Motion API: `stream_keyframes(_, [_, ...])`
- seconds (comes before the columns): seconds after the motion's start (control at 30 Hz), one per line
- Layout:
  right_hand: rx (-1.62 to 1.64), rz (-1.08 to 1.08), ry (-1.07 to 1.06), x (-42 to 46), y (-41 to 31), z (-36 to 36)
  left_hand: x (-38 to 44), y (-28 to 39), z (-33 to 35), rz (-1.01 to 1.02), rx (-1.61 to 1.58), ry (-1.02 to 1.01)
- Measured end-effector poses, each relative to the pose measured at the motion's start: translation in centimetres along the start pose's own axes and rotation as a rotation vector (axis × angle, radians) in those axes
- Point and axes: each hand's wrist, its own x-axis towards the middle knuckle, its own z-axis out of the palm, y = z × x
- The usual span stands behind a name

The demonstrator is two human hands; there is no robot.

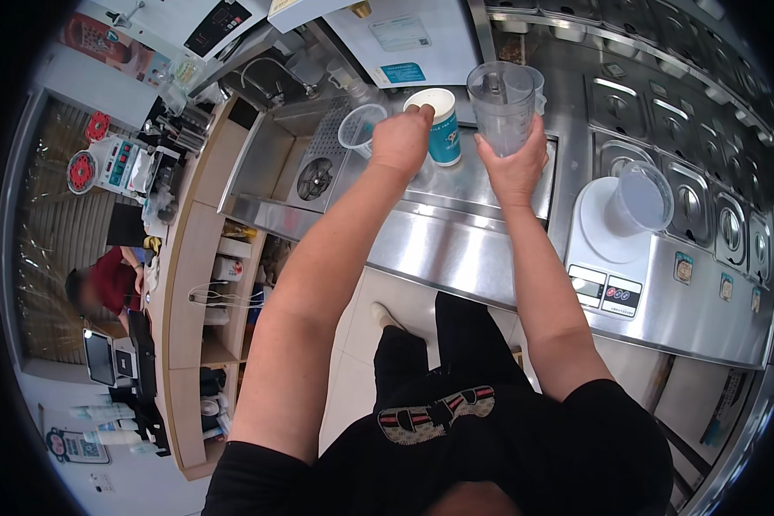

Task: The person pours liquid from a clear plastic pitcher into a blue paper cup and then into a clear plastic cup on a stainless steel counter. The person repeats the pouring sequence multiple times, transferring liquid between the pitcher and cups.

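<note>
My left hand (402,138) is at the near-left rim of a teal-and-white paper cup (445,138), its fingertips bent over the opening; whether they grip anything is hard to see. The cup stands upright on the steel counter and looks white inside. In my right hand (517,164) is a large clear plastic measuring jug (502,109), held around its lower side, just right of the paper cup. Behind the jug a smaller clear cup (536,84) partly shows. A clear plastic container (355,126) stands left of my left hand.
At right, a clear tub (642,200) sits on a white digital scale (609,235), beside lidded steel pans (687,200). A sink (277,148) with a round rinser (315,178) lies left. A white machine (400,45) stands behind. A person (113,277) is beyond the wooden counter.
</note>
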Motion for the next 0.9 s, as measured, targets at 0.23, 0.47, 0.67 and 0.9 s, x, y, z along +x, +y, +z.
stream_keyframes(0.23, [-0.009,0.001,-0.004,0.0,0.0,-0.2,-0.7,0.1,0.0,0.011,-0.005,-0.023])
stream_keyframes(0.47, [-0.006,-0.008,-0.008,-0.1,0.0,-0.1,-3.3,1.0,-0.1,-0.07,-0.226,0.103])
stream_keyframes(0.67, [0.059,0.0,-0.009,-0.2,0.0,-0.2,-13.2,2.0,0.7,-0.083,-0.458,0.307])
stream_keyframes(0.9, [0.153,0.033,-0.075,0.1,0.0,-0.1,-21.3,-0.2,5.9,-0.332,-0.499,0.168])
